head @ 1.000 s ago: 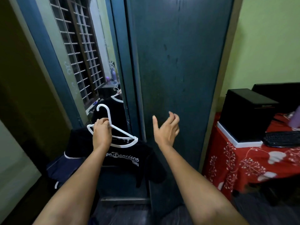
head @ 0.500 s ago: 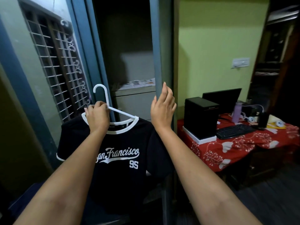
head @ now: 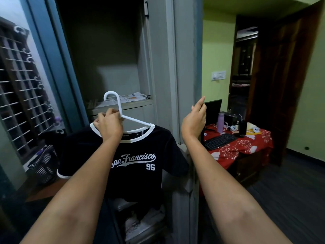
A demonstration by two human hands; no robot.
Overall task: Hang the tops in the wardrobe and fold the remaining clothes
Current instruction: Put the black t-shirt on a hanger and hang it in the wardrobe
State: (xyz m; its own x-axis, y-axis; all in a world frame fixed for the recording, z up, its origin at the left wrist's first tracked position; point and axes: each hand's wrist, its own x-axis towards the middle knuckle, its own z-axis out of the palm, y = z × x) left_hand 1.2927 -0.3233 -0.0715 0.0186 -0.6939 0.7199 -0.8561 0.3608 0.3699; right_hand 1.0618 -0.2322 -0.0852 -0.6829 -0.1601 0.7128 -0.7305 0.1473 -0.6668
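One top on a hanger, ready for hanging.

- T-shirt (head: 123,166): dark, white trim and lettering, draped on the hanger at 6 o'clock of the view, in front of the open wardrobe (head: 109,55).
- Hanger (head: 121,113): white plastic, hook up and free, not on any rail; no rail shows in the dark upper compartment.
- Left hand (head: 108,126): grips the hanger at the neck, fingers curled round it.
- Right hand (head: 194,120): holds nothing, fingers loosely straight, raised at 3 o'clock of the T-shirt, just beside the wardrobe door edge (head: 186,85).
- Shelf (head: 123,103): behind the hook, with papers on top.

Risks, as judged:
- Hook could catch the shelf edge or papers on the way up, tipping the hanger.
- One-handed grip near the neck lets the hanger swing; a tilt may slide the T-shirt off one shoulder.
- Rail unseen in the dark; a blind reach may miss it and drop the load.
- Door may swing back with the right hand off it.
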